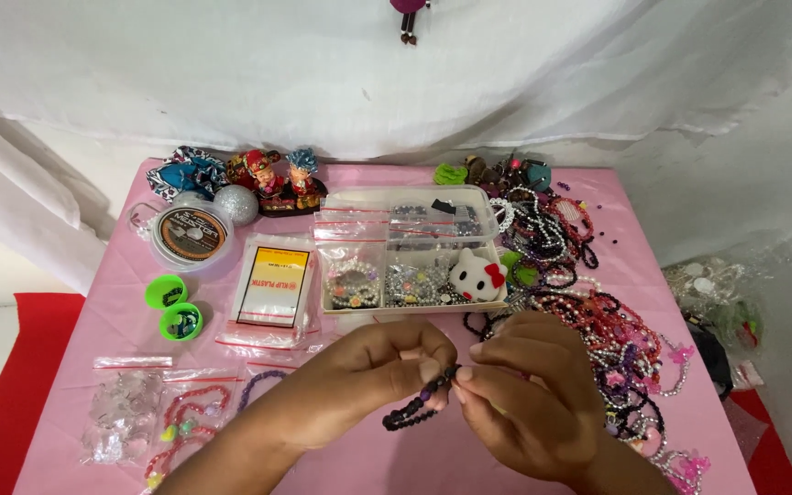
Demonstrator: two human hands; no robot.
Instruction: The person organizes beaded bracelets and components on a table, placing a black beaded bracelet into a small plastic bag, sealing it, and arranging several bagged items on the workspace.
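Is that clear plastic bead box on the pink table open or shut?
Open. The clear bead box has no lid over its compartments; beads, small bags and a white cat charm lie exposed inside.

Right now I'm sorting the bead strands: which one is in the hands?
The dark strand, black and purple beads, pinched between the left hand and right hand. The others lie in the pile at right.
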